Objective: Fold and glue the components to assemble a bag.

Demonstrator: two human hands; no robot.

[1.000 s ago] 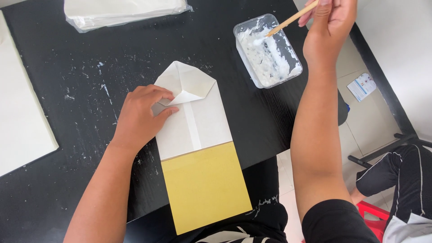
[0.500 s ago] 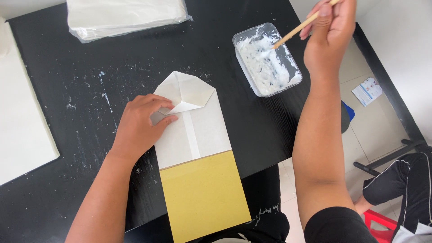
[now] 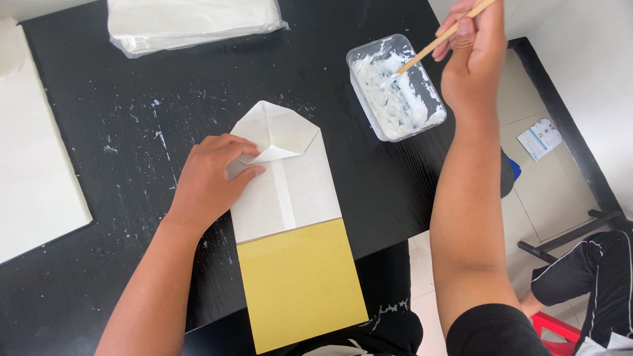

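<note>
white folded paper (image 3: 290, 191) pinned flat by left hand (image 3: 211, 181), right hand (image 3: 476, 59) gripping wooden stick (image 3: 432, 46) in paste tub (image 3: 395, 89)

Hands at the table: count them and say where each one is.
2. The left hand presses flat on the white folded paper. The right hand holds a wooden stick dipped into the clear tub of white paste. No other hands show.

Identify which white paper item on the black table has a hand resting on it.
The folded white-and-yellow paper at centre: the left hand presses it; the other white sheets lie untouched.
</note>
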